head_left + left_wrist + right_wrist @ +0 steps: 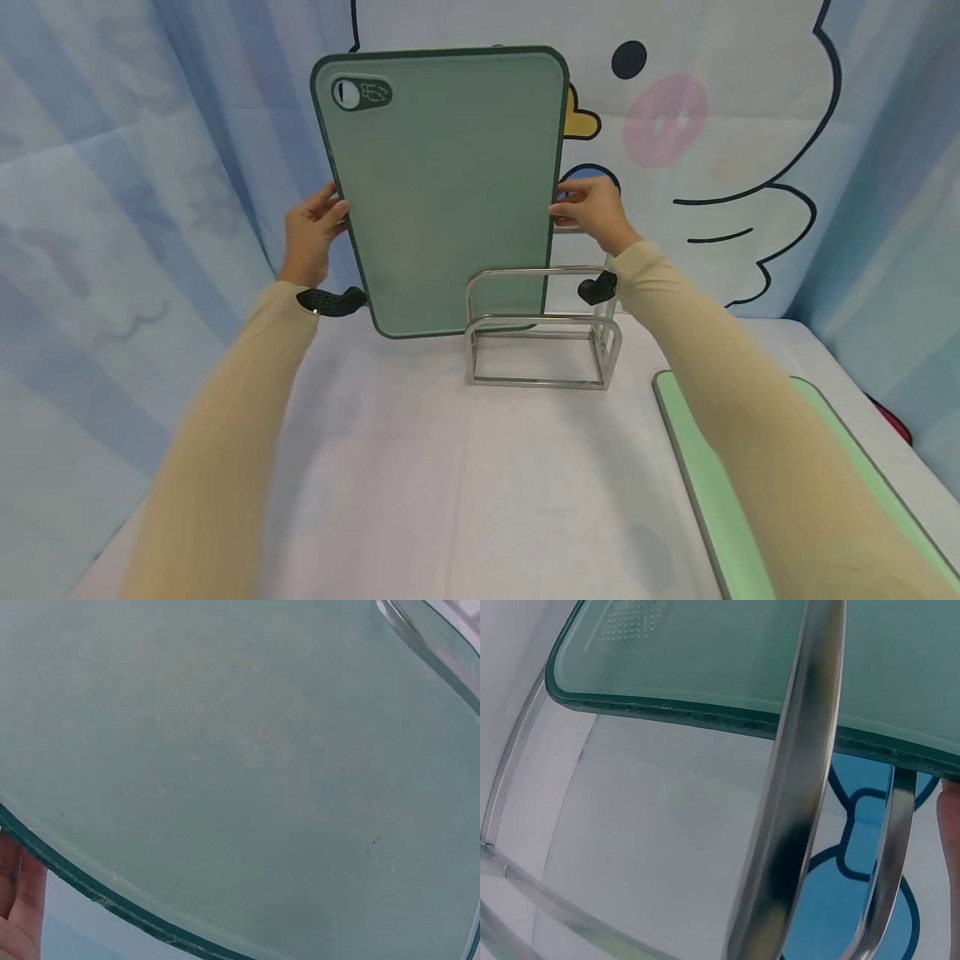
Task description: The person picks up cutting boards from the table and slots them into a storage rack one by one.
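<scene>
My left hand point(309, 240) pinches one upright edge of the board point(446, 192), thumb toward me and fingers reaching round behind. My right hand point(596, 212) pinches the opposite edge at about the same height. Both are closed down to little more than the board's thickness, and I have nothing else in either.

The board stands on end in the air between them, leaning slightly to one side, with its slot point(375, 92) at the upper left corner. Its lower right part lies behind the two nearer hoops of the rack point(570, 320); its lower left corner sticks out past the rack's left end. In the right wrist view I see one metal bar crossing in front of the board and another passing behind its lower edge, which looks raised off the worktop point(405, 467). I cannot tell whether that edge touches the rack.

I judge the step in hand to be threading the board into the gap between hoops. To my mind the next move calls for a level slide to the right until the overhang is gone, then an even lowering, with both grips kept light. The danger I see is the edge catching a hoop and dragging the rack.

A second board point(699, 471) lies flat at the right, partly under my right forearm.
</scene>
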Available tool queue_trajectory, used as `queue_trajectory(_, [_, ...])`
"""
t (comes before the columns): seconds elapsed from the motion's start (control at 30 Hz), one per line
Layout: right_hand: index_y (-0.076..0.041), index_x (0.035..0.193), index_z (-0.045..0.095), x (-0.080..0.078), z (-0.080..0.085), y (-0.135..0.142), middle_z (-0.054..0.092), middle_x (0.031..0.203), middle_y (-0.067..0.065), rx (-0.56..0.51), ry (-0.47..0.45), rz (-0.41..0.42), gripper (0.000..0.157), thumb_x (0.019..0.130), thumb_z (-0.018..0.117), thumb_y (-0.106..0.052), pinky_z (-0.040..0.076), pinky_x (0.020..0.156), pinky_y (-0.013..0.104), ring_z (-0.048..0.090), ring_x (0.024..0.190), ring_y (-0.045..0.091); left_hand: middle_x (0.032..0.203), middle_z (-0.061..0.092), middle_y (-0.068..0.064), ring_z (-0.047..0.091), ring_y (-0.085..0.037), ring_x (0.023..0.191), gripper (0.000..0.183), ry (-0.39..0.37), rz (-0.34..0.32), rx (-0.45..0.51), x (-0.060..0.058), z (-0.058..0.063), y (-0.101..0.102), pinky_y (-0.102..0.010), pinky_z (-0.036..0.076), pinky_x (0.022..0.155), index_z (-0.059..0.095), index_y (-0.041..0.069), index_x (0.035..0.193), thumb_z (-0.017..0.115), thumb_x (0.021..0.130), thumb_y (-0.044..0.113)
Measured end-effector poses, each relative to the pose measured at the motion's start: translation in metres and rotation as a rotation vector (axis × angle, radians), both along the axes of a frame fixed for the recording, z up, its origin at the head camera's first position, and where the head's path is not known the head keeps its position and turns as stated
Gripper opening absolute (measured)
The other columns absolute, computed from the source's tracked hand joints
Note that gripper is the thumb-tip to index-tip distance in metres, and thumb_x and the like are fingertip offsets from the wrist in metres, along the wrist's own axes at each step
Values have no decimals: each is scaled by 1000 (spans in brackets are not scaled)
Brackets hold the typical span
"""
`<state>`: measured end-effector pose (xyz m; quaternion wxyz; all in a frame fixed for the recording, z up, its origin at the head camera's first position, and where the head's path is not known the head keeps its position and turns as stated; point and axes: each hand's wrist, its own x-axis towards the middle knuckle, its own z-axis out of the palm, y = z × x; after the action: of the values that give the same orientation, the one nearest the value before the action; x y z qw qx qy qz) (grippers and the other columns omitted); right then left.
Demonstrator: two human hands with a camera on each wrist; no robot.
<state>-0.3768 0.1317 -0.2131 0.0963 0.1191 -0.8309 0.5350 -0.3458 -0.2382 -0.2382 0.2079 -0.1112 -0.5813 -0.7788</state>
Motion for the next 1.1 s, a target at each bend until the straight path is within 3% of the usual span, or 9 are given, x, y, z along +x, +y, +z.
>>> queue_trajectory(0.17, [4, 128, 55, 2, 2, 12, 66, 115, 20, -17, -20, -8, 44, 85, 66, -4, 57, 78, 26, 65, 67, -1, 83, 70, 6, 66, -7, 74, 45, -1, -11, -16, -4, 3, 9, -19, 52, 69, 53, -3, 130, 62, 86, 3])
queue_trajectory(0.4, [4, 130, 53, 3, 5, 23, 66, 116, 17, -9, -50, -19, 47, 86, 66, -6, 52, 88, 37, 67, 70, 1, 84, 70, 8, 66, -6, 75, 43, -3, -18, -55, -7, 4, 18, -19, 52, 69, 55, 0, 129, 62, 87, 5])
queue_trajectory(0.53, [4, 129, 54, 5, 4, 30, 71, 103, 8, -1, -34, -23, 47, 86, 66, -6, 55, 83, 31, 66, 66, -1, 86, 69, 7, 66, -7, 77, 42, -18, -15, -78, -9, 2, 23, -19, 52, 72, 58, 2, 128, 63, 86, 7])
queue_trajectory(0.7, [4, 131, 52, 4, 3, 38, 71, 105, 6, 13, -38, -25, 49, 86, 67, -8, 56, 81, 26, 65, 63, -2, 85, 68, 8, 66, -6, 77, 42, -44, -3, -103, -10, 2, 30, -21, 53, 75, 57, 3, 128, 63, 87, 8])
queue_trajectory(0.9, [6, 131, 51, 5, 2, 48, 70, 87, -5, 6, -36, -22, 49, 86, 66, -7, 56, 74, 20, 65, 62, -2, 84, 68, 8, 66, -7, 75, 41, -33, -17, -106, -14, 1, 39, -21, 54, 73, 58, 1, 127, 63, 87, 8])
queue_trajectory(1.1, [4, 132, 50, 6, 2, 56, 69, 94, -4, 31, -41, -40, 50, 86, 66, -10, 53, 87, 29, 65, 63, -3, 88, 68, 8, 66, -6, 78, 42, -48, -18, -133, -16, 0, 46, -21, 53, 75, 57, 5, 129, 63, 88, 9])
